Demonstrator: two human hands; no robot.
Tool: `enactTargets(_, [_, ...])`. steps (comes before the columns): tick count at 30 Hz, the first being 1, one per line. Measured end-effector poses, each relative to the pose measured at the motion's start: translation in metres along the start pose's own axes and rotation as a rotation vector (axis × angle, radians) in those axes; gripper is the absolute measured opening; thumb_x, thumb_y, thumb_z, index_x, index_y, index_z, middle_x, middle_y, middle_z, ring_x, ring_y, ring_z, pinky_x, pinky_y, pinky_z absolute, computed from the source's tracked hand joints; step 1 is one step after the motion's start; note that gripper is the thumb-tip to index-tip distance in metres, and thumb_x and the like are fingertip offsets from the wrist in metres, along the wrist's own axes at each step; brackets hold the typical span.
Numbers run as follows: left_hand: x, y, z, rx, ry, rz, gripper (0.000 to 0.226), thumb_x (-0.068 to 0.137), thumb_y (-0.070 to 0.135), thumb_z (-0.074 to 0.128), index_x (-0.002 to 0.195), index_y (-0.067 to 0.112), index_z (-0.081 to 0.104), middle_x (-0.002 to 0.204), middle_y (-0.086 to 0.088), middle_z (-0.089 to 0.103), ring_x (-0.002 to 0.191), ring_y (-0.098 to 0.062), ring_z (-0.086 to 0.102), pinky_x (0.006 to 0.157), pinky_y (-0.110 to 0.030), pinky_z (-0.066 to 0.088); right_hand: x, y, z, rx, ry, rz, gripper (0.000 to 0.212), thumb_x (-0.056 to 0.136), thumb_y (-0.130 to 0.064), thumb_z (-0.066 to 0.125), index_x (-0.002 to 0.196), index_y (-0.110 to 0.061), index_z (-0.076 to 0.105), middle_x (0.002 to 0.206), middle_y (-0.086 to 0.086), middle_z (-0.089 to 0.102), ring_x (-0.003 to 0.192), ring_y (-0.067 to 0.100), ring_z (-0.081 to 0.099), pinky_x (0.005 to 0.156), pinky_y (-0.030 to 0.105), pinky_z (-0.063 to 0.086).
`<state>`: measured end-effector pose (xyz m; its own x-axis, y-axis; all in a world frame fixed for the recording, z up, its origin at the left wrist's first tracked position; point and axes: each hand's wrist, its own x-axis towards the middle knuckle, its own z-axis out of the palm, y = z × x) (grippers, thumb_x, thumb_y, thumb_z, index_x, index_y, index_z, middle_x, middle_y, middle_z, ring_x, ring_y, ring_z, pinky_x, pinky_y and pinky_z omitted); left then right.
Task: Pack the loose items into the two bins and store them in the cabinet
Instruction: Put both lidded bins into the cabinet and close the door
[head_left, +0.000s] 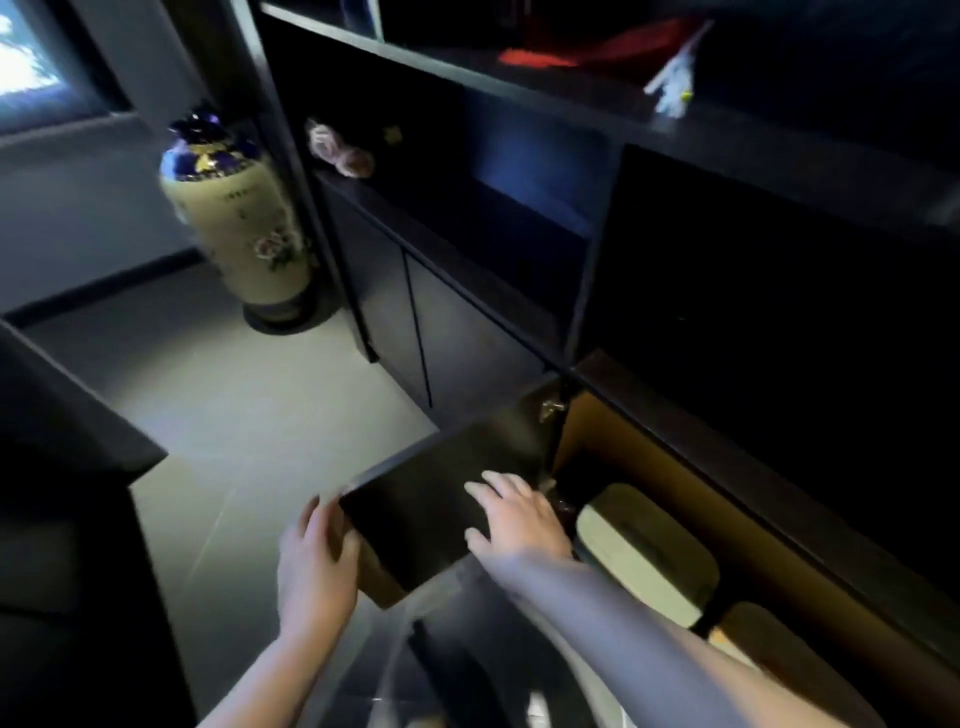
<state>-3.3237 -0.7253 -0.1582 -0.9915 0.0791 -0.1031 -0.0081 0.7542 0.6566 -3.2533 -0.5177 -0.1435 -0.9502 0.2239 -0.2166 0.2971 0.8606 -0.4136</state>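
Observation:
The dark cabinet door (436, 499) stands swung out over the floor. My left hand (317, 561) curls round its outer edge. My right hand (519, 519) lies flat on the door's face with the fingers spread. Behind the door, the lit lower compartment of the cabinet (587, 426) holds two pale bins side by side: one bin (644, 551) just right of my right hand, the other bin (779, 654) nearer the bottom right. Their contents are hidden. A blurred translucent shape (415, 654) sits below my arms; I cannot tell what it is.
A tall flowered vase (234, 218) stands on the tiled floor (249, 405) left of the cabinet. Open shelves above hold a pink ornament (337, 150), red items (571, 52) and a white figure (672, 83). Dark furniture (67, 467) borders the left side.

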Motion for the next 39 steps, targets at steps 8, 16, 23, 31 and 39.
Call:
enactTargets(8, [0.081, -0.056, -0.021, -0.027, -0.234, 0.000, 0.043, 0.096, 0.030, 0.048, 0.137, 0.018, 0.047, 0.142, -0.006, 0.047, 0.132, -0.021, 0.041, 0.109, -0.038, 0.035, 0.104, -0.091, 0.068, -0.079, -0.143, -0.056, 0.054, 0.101, -0.039, 0.036, 0.151, -0.031, 0.020, 0.163, -0.002, 0.002, 0.149, 0.019, -0.006, 0.117, 0.043, -0.008])
enactTargets(16, [0.052, -0.068, -0.006, -0.187, -0.330, 0.029, 0.007, 0.092, 0.032, 0.057, 0.093, 0.031, 0.064, 0.090, 0.012, 0.068, 0.083, -0.001, 0.062, 0.066, -0.019, 0.046, 0.081, -0.075, 0.077, -0.065, -0.010, -0.088, 0.037, 0.097, -0.047, 0.036, 0.128, -0.029, 0.047, 0.144, -0.001, 0.039, 0.142, 0.021, 0.020, 0.119, 0.043, 0.011])
enactTargets(23, [-0.038, -0.051, 0.036, -0.342, -0.791, -0.024, 0.023, 0.086, 0.016, 0.066, 0.101, 0.034, 0.065, 0.099, 0.011, 0.072, 0.097, -0.006, 0.066, 0.082, -0.022, 0.053, -0.019, -0.012, 0.077, 0.040, 0.104, -0.098, 0.028, 0.093, -0.042, 0.047, 0.110, -0.023, 0.058, 0.139, 0.001, 0.048, 0.142, 0.017, 0.026, 0.115, 0.037, 0.020])
enactTargets(31, [-0.139, 0.044, 0.144, -0.288, -1.089, -0.040, 0.057, 0.086, 0.037, 0.064, 0.137, 0.031, 0.040, 0.127, 0.009, 0.059, 0.115, -0.006, 0.056, 0.102, -0.036, 0.046, -0.129, 0.112, 0.045, 0.277, 0.061, 0.122, 0.040, 0.098, -0.025, 0.049, 0.138, -0.032, 0.048, 0.157, -0.014, 0.025, 0.142, 0.002, 0.025, 0.113, 0.023, 0.026])
enactTargets(39, [-0.176, 0.132, 0.236, -0.173, -0.972, 0.106, 0.030, 0.088, 0.035, 0.062, 0.113, 0.018, 0.058, 0.108, 0.003, 0.067, 0.091, -0.014, 0.063, 0.077, -0.026, 0.049, -0.221, 0.185, 0.018, 0.522, 0.206, 0.502, 0.039, 0.102, -0.016, 0.041, 0.140, -0.024, 0.048, 0.141, -0.007, 0.052, 0.131, 0.012, 0.047, 0.103, 0.016, 0.035])
